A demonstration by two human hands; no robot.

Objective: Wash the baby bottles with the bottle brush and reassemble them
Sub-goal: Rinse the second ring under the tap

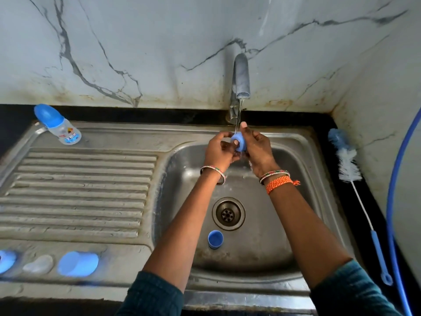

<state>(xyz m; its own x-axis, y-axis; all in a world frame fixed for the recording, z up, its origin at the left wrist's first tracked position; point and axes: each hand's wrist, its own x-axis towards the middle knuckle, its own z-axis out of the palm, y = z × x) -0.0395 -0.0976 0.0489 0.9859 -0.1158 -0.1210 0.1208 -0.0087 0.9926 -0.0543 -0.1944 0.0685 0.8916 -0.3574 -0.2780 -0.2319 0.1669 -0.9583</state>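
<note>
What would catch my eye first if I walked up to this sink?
Both hands, left hand and right hand, hold a blue bottle ring under the running tap. A capped baby bottle lies far left on the drainboard; the bottle brush rests on the right counter.

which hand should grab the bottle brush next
Right, probably. The bottle brush lies on the counter to the right of the sink, on the right hand's side. The left hand would have to cross over. Both now hold the blue ring under the tap.
</note>
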